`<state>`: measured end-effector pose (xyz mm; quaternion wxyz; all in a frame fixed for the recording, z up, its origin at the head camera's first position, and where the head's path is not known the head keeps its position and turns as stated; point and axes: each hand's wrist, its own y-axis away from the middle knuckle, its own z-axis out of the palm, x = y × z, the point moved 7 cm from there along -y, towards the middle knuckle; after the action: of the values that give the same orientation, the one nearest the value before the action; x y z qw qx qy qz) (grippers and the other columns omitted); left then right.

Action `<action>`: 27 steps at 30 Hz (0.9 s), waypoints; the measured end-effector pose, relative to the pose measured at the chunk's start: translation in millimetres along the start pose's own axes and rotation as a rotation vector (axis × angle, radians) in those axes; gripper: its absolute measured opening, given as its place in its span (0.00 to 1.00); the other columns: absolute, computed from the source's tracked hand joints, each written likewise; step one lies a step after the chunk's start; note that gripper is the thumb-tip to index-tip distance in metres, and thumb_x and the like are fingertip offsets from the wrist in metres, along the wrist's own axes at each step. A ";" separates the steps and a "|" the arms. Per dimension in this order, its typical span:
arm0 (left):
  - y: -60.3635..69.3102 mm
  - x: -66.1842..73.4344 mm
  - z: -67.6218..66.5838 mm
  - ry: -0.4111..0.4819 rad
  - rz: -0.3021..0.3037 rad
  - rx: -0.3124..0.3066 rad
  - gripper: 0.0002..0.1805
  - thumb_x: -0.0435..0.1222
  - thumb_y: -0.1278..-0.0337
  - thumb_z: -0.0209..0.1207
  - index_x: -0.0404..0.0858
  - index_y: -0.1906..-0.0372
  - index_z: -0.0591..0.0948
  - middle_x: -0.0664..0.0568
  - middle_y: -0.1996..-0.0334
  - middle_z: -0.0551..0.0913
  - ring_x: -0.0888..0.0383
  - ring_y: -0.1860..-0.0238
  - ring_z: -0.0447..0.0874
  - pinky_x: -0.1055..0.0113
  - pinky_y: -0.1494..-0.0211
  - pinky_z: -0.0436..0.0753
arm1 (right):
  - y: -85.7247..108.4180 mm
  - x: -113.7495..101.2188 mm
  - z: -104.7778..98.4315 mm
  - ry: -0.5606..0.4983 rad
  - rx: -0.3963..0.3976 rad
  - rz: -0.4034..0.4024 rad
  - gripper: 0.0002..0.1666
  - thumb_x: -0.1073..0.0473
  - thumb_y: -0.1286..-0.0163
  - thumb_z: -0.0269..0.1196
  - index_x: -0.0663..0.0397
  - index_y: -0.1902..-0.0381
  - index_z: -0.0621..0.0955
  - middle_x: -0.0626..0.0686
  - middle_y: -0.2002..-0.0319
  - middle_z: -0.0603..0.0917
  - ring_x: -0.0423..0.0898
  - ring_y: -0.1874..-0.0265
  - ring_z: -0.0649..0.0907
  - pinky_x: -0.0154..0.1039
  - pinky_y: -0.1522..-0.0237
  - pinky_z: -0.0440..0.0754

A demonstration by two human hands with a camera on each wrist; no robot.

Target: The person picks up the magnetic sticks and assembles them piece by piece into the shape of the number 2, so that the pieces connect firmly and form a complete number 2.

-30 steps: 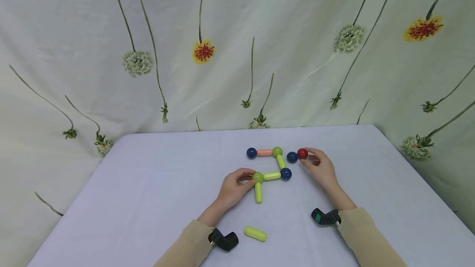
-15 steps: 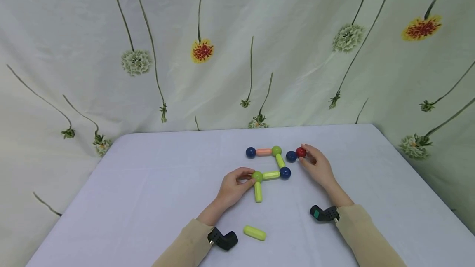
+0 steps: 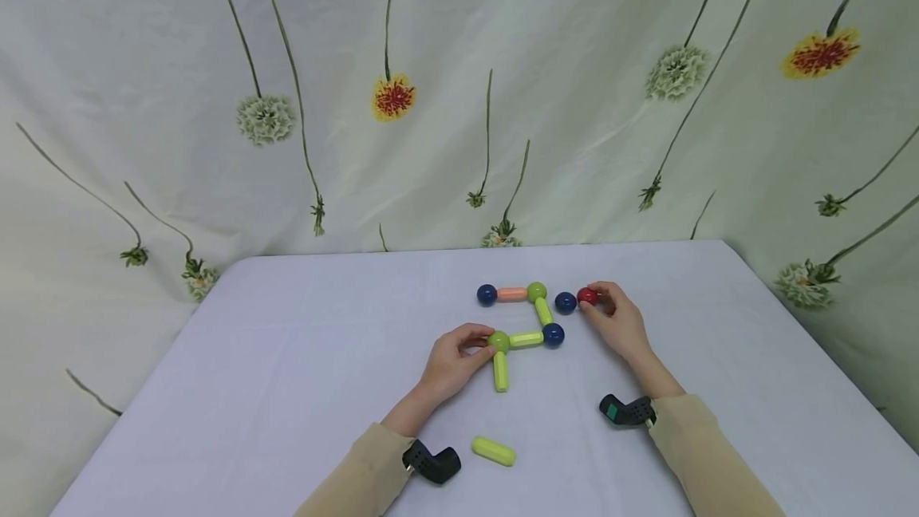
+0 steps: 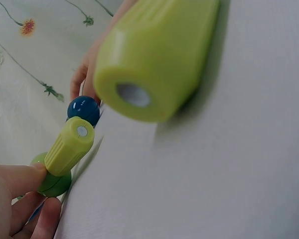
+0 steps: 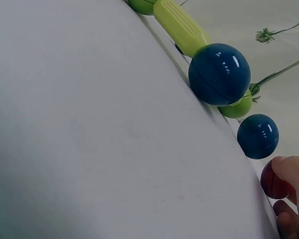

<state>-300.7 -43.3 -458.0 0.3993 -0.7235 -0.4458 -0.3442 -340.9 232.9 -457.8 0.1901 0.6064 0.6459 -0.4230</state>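
My left hand (image 3: 455,361) pinches a green ball (image 3: 498,341) at one corner of a zigzag of toy balls and rods. From that ball one lime rod (image 3: 500,372) points toward me, and another lime rod (image 3: 526,340) runs right to a blue ball (image 3: 554,334). Beyond it, a lime rod (image 3: 543,311), a green ball (image 3: 536,291), a coral rod (image 3: 512,294) and a blue ball (image 3: 487,294) continue the chain. A red ball (image 3: 587,296) is pinched by my right hand (image 3: 619,324), just right of a loose blue ball (image 3: 565,303).
A loose lime rod (image 3: 493,451) lies on the white-covered table (image 3: 309,389) between my forearms. It looms large in the left wrist view. Behind the table hangs a flowered cloth (image 3: 445,166). Each wrist carries a black camera.
My right hand has shifted the red ball slightly right, and a thin gap now shows between it and the loose blue ball. The left hand and the chain have stayed in place.
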 end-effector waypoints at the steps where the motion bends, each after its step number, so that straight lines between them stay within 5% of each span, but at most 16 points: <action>1: 0.0 0.2 -0.2 -0.001 -0.001 0.000 0.13 0.36 0.44 0.63 0.39 0.53 0.82 0.51 0.56 0.83 0.55 0.54 0.81 0.70 0.61 0.78 | 0.0 0.3 -0.3 0.002 0.005 0.007 0.22 0.58 0.35 0.63 0.58 0.45 0.73 0.63 0.50 0.78 0.56 0.51 0.76 0.49 0.51 0.74; 12: 1.6 0.8 -0.8 0.008 0.004 -0.006 0.13 0.36 0.43 0.63 0.40 0.53 0.81 0.51 0.56 0.83 0.55 0.54 0.80 0.70 0.61 0.78 | 5.8 -5.7 -11.5 -0.145 0.124 0.111 0.30 0.47 0.37 0.64 0.58 0.42 0.73 0.59 0.48 0.78 0.52 0.54 0.77 0.40 0.53 0.74; 19: 2.4 1.5 -1.5 0.012 -0.001 -0.002 0.12 0.36 0.43 0.63 0.40 0.53 0.81 0.51 0.56 0.83 0.54 0.54 0.80 0.70 0.61 0.78 | 14.7 -27.6 -3.1 -0.210 0.022 0.099 0.31 0.45 0.39 0.66 0.56 0.43 0.76 0.56 0.49 0.79 0.49 0.53 0.77 0.24 0.57 0.73; 27: 3.3 2.1 -1.1 0.018 -0.008 -0.008 0.13 0.36 0.43 0.63 0.40 0.53 0.81 0.51 0.56 0.83 0.55 0.54 0.80 0.70 0.61 0.78 | 31.8 -51.7 8.4 -0.241 -0.102 0.120 0.29 0.47 0.39 0.66 0.55 0.44 0.78 0.56 0.52 0.80 0.49 0.54 0.78 0.30 0.58 0.77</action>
<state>-297.0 -44.4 -456.6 0.3992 -0.7200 -0.4437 -0.3541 -303.2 191.3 -433.4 0.3220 0.5783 0.6016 -0.4472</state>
